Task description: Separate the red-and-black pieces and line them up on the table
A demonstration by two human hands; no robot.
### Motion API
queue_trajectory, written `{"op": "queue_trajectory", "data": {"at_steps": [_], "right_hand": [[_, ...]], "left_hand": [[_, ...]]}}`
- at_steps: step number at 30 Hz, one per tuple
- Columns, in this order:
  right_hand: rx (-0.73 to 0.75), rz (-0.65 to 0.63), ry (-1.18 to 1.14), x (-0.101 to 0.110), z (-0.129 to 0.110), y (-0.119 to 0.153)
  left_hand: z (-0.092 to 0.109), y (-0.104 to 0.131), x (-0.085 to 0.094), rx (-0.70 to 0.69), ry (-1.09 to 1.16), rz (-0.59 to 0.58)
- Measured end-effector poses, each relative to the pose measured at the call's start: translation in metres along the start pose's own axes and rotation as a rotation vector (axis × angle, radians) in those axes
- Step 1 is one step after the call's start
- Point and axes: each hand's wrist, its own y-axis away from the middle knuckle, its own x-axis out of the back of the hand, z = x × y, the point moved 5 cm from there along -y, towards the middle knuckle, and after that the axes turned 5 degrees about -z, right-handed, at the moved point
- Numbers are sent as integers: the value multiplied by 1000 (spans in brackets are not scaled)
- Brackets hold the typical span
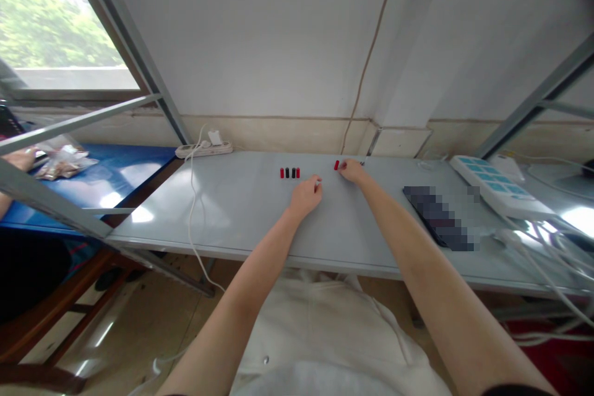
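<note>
Near the middle of the grey table (250, 223), several small upright cylinders form a row. A red cylinder (281, 172) stands at its left end, two black ones (290, 172) in the middle and another red one (297, 172) at its right end. My left hand (307, 193) is just right of and in front of the row, its fingers curled together; whether anything is inside is hidden. Farther right, a separate red cylinder (336, 165) is at the fingertips of my right hand (351, 169), whose fingers are pinched. Small dark items (362, 163) show just beyond that hand.
A white power strip (208, 149) with a cable lies at the back left. On the right are a dark pixelated object (436, 216), a large white and blue power strip (501, 189) and tangled cables. Another person's hand (21, 159) shows over a blue table at far left.
</note>
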Motion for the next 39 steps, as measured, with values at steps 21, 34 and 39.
{"op": "queue_trajectory", "data": {"at_steps": [21,34,39], "right_hand": [[-3,75,-82,27,-41,97],[89,270,-602,1,-46,113],[72,161,-874,-6,-45,110]], "left_hand": [[-22,4,15,278,-110,124],[-1,-5,4,8,757,146],[7,0,2,47,998,1]]}}
